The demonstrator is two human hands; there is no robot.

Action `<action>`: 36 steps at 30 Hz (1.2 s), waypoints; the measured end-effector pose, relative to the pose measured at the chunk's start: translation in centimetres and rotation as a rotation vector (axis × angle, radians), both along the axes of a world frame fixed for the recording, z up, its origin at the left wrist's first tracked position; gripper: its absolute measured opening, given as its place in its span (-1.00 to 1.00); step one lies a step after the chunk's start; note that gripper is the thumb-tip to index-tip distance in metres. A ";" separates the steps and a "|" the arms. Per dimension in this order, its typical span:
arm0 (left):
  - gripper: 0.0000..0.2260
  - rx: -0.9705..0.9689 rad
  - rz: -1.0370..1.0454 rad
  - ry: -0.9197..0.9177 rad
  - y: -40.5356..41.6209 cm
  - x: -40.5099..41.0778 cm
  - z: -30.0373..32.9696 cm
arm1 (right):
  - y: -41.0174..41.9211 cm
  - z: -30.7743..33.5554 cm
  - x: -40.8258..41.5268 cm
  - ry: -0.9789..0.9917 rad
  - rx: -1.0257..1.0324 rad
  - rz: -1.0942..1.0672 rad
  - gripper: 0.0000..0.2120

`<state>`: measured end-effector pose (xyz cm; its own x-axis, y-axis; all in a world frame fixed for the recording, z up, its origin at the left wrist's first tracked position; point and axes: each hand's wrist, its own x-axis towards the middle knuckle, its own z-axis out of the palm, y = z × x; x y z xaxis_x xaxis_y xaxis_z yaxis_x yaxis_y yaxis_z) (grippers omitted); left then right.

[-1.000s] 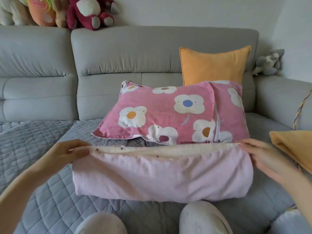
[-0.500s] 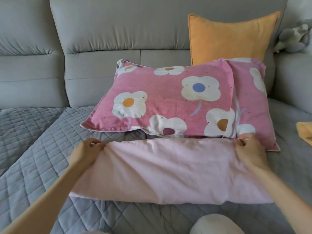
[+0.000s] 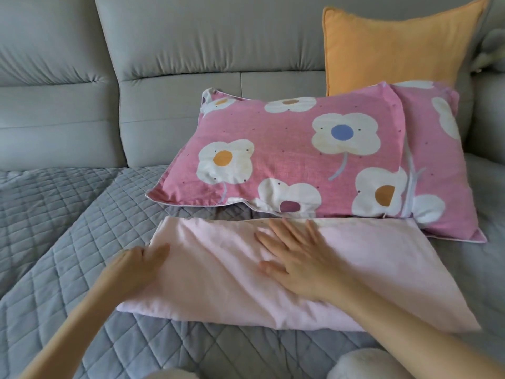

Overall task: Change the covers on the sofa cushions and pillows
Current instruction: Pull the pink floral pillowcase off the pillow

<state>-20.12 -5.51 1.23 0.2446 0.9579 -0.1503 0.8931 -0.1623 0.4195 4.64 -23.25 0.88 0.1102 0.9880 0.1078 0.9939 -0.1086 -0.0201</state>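
Note:
A pale pink pillow (image 3: 382,274) lies flat on the grey quilted seat cover (image 3: 68,233) in front of me. My right hand (image 3: 295,258) rests flat on its top near the middle, fingers spread and holding nothing. My left hand (image 3: 136,266) presses against the pillow's left end, with its fingers lying on the fabric. Behind it a pink flowered pillow (image 3: 300,160) leans toward the sofa back. An orange cushion (image 3: 396,47) stands upright behind that one.
The grey sofa backrest (image 3: 205,50) runs across the back. A grey soft toy (image 3: 492,50) sits at the far right edge. My knees in light trousers (image 3: 360,365) show at the bottom edge.
Both hands have let go of the pale pillow's far corners. The right hand moved left onto the pillow's middle and lies flat. The left hand slid down to its left end. The view moved closer.

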 end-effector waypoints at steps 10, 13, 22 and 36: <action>-0.73 -0.354 0.102 -0.608 -3.1 0.3 5.8 | 0.7 -1.3 1.0 0.101 -0.100 -0.032 -0.26; -0.82 -0.325 0.012 -0.785 -4.8 2.6 10.1 | 0.9 0.2 0.6 0.340 -0.150 -0.078 -0.42; -0.86 0.141 -0.600 -0.559 -16.8 20.0 14.4 | -12.0 6.1 8.3 1.794 0.580 -0.496 -0.61; -0.19 0.449 -1.036 -0.099 -17.3 20.7 2.6 | -17.2 4.1 12.8 1.377 0.590 -0.720 -0.91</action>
<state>0.54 -22.77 3.86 0.9429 0.2496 0.2204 0.2072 -0.9580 0.1983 17.42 -40.45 4.96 0.8191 0.5575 -0.1353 -0.0493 -0.1665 -0.9848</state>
